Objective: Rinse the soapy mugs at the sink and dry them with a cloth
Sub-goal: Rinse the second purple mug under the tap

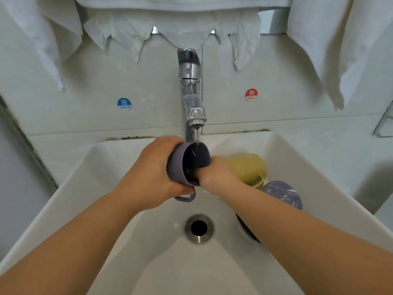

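My left hand (153,173) grips a purple mug (178,165) from outside, tilted with its mouth toward the right and its handle hanging below. A thin stream of water runs from the chrome tap (192,111) into it. The fingers of my right hand (214,173) reach inside the mug's mouth. A yellow mug (248,167) lies on its side in the white sink (102,167) behind my right hand. A marbled purple mug (282,193) lies beside it, partly hidden by my right forearm.
The drain (199,228) sits in the sink's middle. White cloths (174,26) hang on the wall above the tap, with more at the left (49,39) and right (340,50). Cold (124,104) and hot (251,94) stickers mark the wall.
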`<action>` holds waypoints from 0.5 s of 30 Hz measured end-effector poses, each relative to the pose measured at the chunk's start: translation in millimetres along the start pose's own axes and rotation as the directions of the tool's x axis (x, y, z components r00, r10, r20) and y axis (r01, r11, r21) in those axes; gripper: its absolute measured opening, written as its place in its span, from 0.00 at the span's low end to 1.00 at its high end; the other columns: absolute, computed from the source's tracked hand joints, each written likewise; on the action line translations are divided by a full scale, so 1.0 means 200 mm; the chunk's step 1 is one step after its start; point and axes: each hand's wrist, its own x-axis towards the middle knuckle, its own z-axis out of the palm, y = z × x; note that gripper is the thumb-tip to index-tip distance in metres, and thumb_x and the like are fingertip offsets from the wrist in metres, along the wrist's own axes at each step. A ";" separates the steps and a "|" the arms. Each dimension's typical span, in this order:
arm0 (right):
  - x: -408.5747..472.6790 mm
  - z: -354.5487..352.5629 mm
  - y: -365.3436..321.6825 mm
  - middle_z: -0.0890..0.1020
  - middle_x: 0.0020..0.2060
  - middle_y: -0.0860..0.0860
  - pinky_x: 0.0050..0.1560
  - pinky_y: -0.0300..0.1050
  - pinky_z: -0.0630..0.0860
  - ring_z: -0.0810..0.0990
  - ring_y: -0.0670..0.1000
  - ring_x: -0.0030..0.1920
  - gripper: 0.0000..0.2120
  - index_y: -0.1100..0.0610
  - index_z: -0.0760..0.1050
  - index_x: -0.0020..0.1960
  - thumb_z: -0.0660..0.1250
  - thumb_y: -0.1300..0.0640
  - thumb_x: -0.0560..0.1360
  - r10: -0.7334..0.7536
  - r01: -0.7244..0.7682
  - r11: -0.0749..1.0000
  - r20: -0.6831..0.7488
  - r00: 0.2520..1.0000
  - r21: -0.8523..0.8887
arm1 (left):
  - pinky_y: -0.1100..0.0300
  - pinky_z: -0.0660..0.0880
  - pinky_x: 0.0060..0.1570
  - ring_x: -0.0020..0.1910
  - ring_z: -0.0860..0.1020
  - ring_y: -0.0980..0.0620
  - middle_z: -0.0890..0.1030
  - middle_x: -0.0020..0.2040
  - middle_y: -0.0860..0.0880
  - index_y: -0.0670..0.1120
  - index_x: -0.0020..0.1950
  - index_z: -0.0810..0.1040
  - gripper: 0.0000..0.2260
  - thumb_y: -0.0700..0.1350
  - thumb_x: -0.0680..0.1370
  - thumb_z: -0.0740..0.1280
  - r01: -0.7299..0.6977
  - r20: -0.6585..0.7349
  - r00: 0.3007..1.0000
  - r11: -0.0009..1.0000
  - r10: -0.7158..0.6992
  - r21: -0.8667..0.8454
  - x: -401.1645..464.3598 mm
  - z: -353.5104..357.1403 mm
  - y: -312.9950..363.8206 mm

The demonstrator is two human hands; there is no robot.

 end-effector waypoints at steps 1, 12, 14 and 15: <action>0.01 0.00 0.00 0.71 0.26 0.51 0.29 0.43 0.63 0.66 0.51 0.29 0.15 0.55 0.67 0.30 0.64 0.57 0.75 -0.041 0.039 0.999 -0.044 0.998 -0.035 | 0.66 0.71 0.49 0.53 0.71 0.64 0.72 0.53 0.64 0.62 0.56 0.69 0.35 0.48 0.55 0.83 0.001 -0.012 1.000 1.000 -0.001 -0.002 0.00 0.01 0.00; -0.06 0.04 -0.05 0.68 0.27 0.50 0.25 0.35 0.59 0.62 0.45 0.25 0.08 0.56 0.68 0.37 0.62 0.60 0.74 0.242 -0.337 0.887 0.303 0.922 0.316 | 0.66 0.68 0.51 0.54 0.68 0.60 0.70 0.56 0.59 0.60 0.59 0.67 0.38 0.50 0.56 0.84 -0.010 -0.059 0.998 0.996 0.015 0.085 0.00 0.01 -0.03; -0.05 0.03 -0.04 0.70 0.30 0.50 0.24 0.35 0.65 0.66 0.47 0.28 0.09 0.55 0.68 0.37 0.63 0.59 0.76 0.211 -0.253 0.932 0.179 0.961 0.259 | 0.61 0.69 0.53 0.56 0.69 0.57 0.70 0.56 0.59 0.58 0.60 0.69 0.39 0.50 0.55 0.84 0.000 -0.059 0.998 0.995 0.006 0.098 0.00 0.02 -0.02; -0.04 0.03 -0.04 0.70 0.32 0.49 0.27 0.36 0.69 0.69 0.47 0.30 0.10 0.54 0.67 0.37 0.62 0.57 0.77 0.182 -0.208 0.945 0.120 0.976 0.253 | 0.59 0.71 0.53 0.56 0.70 0.56 0.71 0.56 0.58 0.57 0.60 0.70 0.38 0.50 0.55 0.84 0.000 -0.071 0.997 0.995 0.007 0.097 0.00 0.02 -0.02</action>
